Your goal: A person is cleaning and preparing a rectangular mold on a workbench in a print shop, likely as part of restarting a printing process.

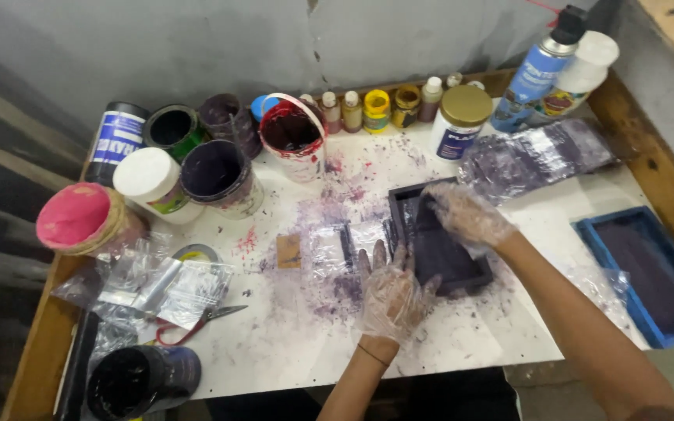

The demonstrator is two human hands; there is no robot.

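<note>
The dark rectangular tray (440, 248) lies near the middle of the paint-stained desk (290, 343). Its long axis runs from far-left to near-right, and its inside is dim and hard to read. The right hand (466, 214), in a clear plastic glove, covers the tray's far corner; whether its grip closes on the rim cannot be told. The gloved left hand (390, 292) lies flat, fingers spread, against the tray's near-left side, grasping nothing. A blue tray (653, 269) at the right is cut off by the edge.
</note>
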